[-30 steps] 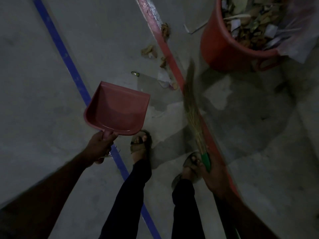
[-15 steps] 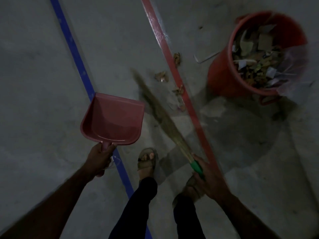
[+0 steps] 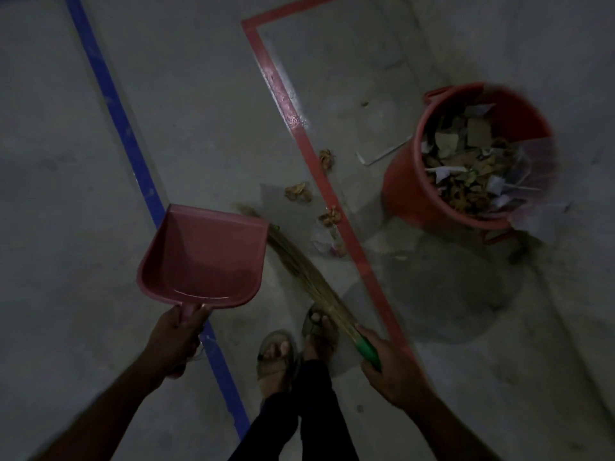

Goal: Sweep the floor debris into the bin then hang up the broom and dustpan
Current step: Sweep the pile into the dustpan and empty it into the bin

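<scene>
Seen from the head camera, the left hand (image 3: 178, 334) is curled tight round the short handle of the dustpan (image 3: 203, 257), which juts forward from it with the open mouth pointing away, held above the floor (image 3: 66, 194) and over a blue line (image 3: 113, 104). The right hand (image 3: 389, 371) grips the green handle of the broom (image 3: 299, 274); the bristles slant forward and to the left from that hand, and their tips pass behind the dustpan's far right corner (whether they touch it cannot be told in the dim light). Ahead of the right hand, debris (image 3: 298, 193) lies scattered on the floor on both sides of a red line (image 3: 319, 174): crumpled brown leaves and some pale scraps, just beyond the broom's bristles. Farther ahead and to the right of that hand stands the bin (image 3: 409, 191), red, upright and heaped with paper and leaves, with a pale strip lying on the floor just left of it. Two sandalled feet (image 3: 276, 354) stand between the hands.
</scene>
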